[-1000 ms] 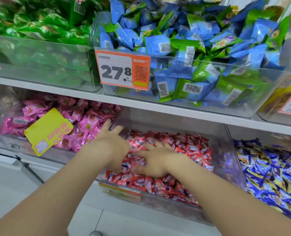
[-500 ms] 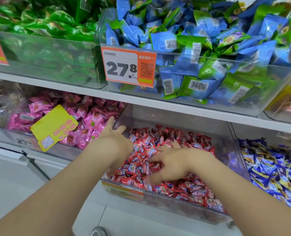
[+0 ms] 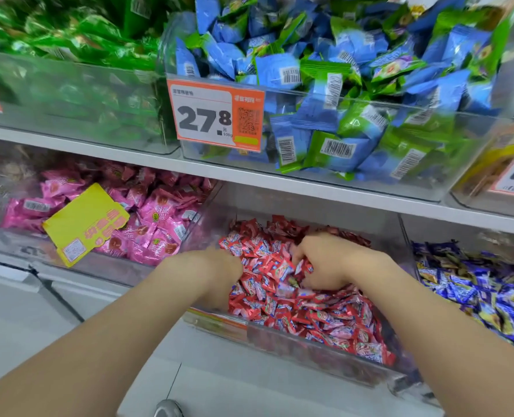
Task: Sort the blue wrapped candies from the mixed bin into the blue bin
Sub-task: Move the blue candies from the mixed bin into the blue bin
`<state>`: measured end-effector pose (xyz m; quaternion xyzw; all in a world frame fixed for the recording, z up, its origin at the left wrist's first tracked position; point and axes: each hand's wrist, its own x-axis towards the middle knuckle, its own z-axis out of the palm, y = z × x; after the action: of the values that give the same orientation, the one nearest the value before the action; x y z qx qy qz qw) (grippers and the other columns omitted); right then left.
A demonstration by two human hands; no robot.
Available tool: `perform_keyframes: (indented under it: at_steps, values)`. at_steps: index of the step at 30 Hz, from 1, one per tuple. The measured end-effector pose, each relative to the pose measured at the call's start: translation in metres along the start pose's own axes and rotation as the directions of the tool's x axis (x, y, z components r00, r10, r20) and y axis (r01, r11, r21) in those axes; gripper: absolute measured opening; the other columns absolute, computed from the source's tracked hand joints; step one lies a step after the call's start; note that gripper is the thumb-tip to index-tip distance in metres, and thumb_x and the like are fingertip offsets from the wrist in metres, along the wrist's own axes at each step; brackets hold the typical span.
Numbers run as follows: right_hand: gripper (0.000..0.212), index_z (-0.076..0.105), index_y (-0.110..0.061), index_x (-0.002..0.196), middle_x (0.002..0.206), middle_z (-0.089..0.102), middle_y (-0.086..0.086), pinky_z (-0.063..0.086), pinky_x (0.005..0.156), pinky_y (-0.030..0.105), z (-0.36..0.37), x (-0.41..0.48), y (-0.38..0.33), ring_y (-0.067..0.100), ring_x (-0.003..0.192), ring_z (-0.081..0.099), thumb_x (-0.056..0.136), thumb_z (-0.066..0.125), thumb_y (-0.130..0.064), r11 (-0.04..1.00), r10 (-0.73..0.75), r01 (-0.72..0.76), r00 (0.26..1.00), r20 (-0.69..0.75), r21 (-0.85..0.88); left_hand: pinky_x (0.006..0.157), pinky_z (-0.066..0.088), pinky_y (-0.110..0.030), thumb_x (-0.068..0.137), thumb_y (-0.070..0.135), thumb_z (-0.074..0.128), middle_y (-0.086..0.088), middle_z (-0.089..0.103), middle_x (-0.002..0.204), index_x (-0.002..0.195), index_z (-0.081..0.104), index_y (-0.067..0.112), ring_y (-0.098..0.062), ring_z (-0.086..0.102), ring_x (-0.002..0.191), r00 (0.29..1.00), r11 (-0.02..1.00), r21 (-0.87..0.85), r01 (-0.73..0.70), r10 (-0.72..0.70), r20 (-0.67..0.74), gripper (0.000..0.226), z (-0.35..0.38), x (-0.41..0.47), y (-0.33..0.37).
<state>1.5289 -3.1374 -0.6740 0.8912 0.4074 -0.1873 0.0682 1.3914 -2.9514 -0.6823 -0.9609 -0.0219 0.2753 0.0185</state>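
Left hand (image 3: 219,266) dips, right hand (image 3: 331,263) grips (fingers (image 3: 303,249) curled)

We see blue wrapped candies (image 3: 276,70) heaped among green ones (image 3: 328,145) in the clear mixed bin (image 3: 415,188); the blue bin (image 3: 448,233) sits lower right.

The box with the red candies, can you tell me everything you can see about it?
It is a clear plastic bin, open on top, under the white shelf, between a pink candy bin and a blue-purple candy bin. It is heaped with small shiny red candies. An orange label strip sits on its front edge. Both hands are in it: the left hand is dug into the pile, fingers hidden, and the right hand curls round some candies.
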Motion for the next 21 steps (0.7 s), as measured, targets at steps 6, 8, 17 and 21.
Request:
perform_keyframes:
  at_steps: [6,8,17,21]
  values:
    - [0.052,0.078,-0.042,0.111,0.112,0.072,-0.018,0.055,0.082,0.027,-0.017,-0.031,-0.003,0.002,0.082,0.071,0.071,0.079,-0.076,0.971,-0.083,0.047,0.986,0.145,0.235,0.096,0.052,-0.043,0.084,0.012,0.056,-0.015,0.065,0.108,0.104,0.070,0.010,-0.038,0.057,0.112,0.926,0.961,-0.265,-0.072,-0.035,-0.375,0.024,-0.020,0.032,0.009]
    - [0.033,0.080,-0.040,0.093,0.097,0.075,-0.020,0.054,0.087,0.028,-0.014,-0.020,0.001,0.005,0.091,0.068,0.078,0.075,-0.069,0.944,-0.013,0.024,0.999,-0.036,0.330,0.102,0.053,-0.045,0.088,0.006,0.050,-0.018,0.067,0.129,0.127,0.066,0.013,-0.037,0.060,0.125,0.930,0.927,-0.372,-0.053,-0.090,-0.356,0.042,-0.019,0.053,0.011]
    - [0.063,0.071,-0.012,0.108,0.110,0.073,0.005,0.061,0.085,0.035,0.002,0.014,-0.013,0.026,0.097,0.072,0.065,0.085,-0.056,0.906,0.333,-0.368,0.925,0.185,0.209,0.117,0.037,-0.038,0.091,0.013,0.053,-0.014,0.044,0.157,0.154,0.036,0.014,-0.033,0.043,0.143,0.986,0.886,-0.462,0.036,-0.106,-0.125,0.065,-0.032,0.086,0.027]
    - [0.095,0.063,-0.004,0.131,0.128,0.068,0.009,0.058,0.098,0.040,0.007,0.021,-0.019,0.031,0.115,0.069,0.057,0.093,-0.057,0.910,0.328,-0.355,0.932,0.155,0.212,0.104,0.052,-0.035,0.079,0.010,0.051,-0.013,0.056,0.147,0.149,0.047,0.014,-0.030,0.058,0.130,0.998,0.874,-0.485,0.041,-0.059,-0.022,0.070,-0.036,0.089,0.023]
